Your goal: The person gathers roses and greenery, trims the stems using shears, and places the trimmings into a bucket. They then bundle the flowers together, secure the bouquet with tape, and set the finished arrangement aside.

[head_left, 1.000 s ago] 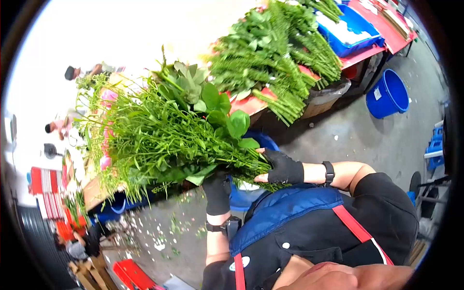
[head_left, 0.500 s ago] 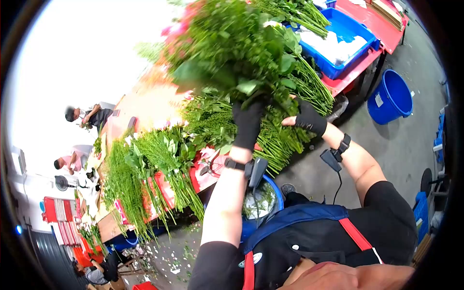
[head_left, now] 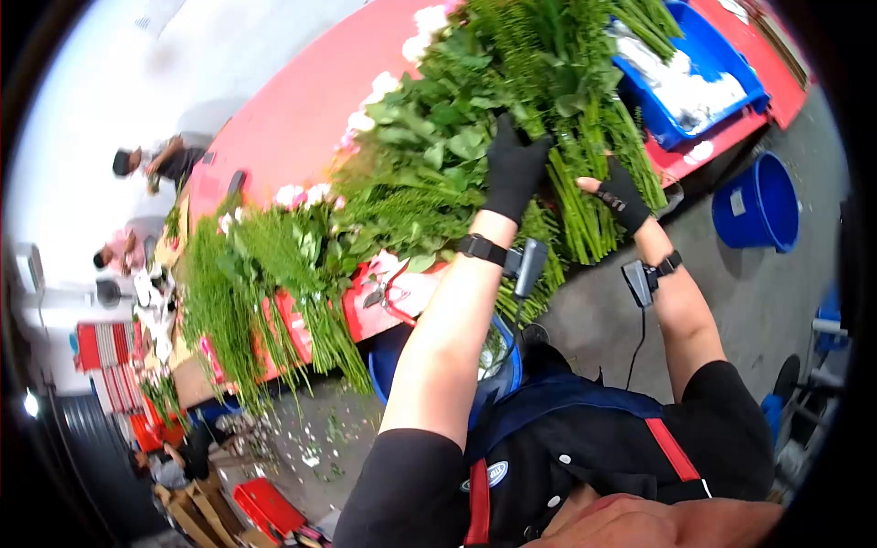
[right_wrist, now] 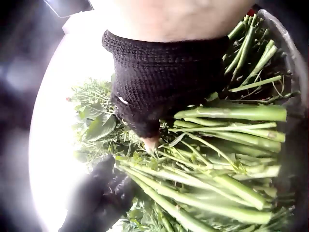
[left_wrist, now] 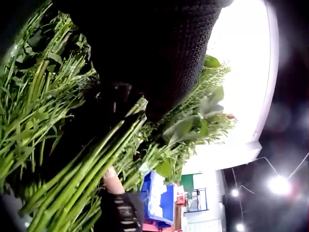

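Note:
A leafy bunch of green stems (head_left: 577, 215) lies on the heap at the table's edge, its cut ends toward the person. On its left side, my black-gloved left hand (head_left: 514, 169) rests against the foliage (head_left: 448, 119), thumb and forefinger spread apart. To the right of the stems, my right hand (head_left: 626, 196) in a fingerless glove touches them, its bare thumb (right_wrist: 151, 143) extended over the greenery. The right hand's other fingers are mostly hidden. Pink and white flower heads (head_left: 370, 91) line the heap's far side.
More flower bunches (head_left: 265, 292) lie left on the red table (head_left: 311, 87), near red-handled pruning shears (head_left: 391, 297). A blue tray (head_left: 681, 73) sits at right. One blue bucket (head_left: 756, 205) stands on the floor, another (head_left: 512, 365) close to the body. People work at the far left.
Both hands have carried the bunch from in front of the body up and right, and it now lies on the heap. The left hand's thumb and forefinger have spread.

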`<state>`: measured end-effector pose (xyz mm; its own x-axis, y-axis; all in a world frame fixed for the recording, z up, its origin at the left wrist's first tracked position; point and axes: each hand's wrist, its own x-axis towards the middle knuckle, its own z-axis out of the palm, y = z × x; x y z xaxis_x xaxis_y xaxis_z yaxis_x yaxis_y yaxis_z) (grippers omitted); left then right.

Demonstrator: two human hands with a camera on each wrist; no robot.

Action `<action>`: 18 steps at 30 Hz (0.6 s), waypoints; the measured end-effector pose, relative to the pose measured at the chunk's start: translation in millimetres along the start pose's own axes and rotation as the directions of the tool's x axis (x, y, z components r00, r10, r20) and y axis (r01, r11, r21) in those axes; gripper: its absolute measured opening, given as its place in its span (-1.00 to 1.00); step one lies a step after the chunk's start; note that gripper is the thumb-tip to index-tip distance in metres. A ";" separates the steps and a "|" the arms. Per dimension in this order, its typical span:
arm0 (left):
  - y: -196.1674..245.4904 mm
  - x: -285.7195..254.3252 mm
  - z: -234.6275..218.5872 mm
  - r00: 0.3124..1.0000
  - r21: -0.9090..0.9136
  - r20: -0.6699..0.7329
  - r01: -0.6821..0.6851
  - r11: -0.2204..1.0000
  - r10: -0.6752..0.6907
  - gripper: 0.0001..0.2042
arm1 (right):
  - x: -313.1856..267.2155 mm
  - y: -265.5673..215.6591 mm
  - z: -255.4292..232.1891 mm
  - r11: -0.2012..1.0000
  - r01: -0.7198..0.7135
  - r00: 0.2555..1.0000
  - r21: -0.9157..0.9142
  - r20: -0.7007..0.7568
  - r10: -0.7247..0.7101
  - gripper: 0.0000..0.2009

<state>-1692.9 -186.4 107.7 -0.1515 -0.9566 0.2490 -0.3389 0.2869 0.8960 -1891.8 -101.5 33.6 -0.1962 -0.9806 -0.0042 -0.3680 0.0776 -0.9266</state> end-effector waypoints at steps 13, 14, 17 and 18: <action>-146.7 -219.3 -250.8 0.935 0.517 -0.354 0.216 0.828 -0.022 -0.43 | -25.3 5.2 12.5 0.819 0.203 0.901 -0.537 -0.225 -0.371 -0.57; -146.9 -236.5 -279.7 0.923 0.613 -0.372 0.321 0.722 -0.094 -0.42 | -28.3 -5.7 14.1 0.791 0.226 0.861 -0.568 -0.264 -0.436 -0.58; -175.4 -266.2 -329.7 0.830 0.707 -0.541 0.537 0.461 -0.138 -0.38 | -46.0 -63.0 33.1 0.670 0.317 0.773 -0.672 -0.226 -0.593 -0.63; -180.2 -270.9 -340.6 0.829 0.721 -0.547 0.538 0.436 -0.118 -0.37 | -59.7 -83.8 58.8 0.718 0.354 0.793 -0.600 -0.214 -0.570 -0.65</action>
<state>-1274.5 3.6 3.9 0.4225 -0.8545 0.3021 -0.8990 -0.3526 0.2599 -1795.7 -60.1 89.4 -0.1408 -0.7833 0.6055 -0.8787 -0.1830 -0.4410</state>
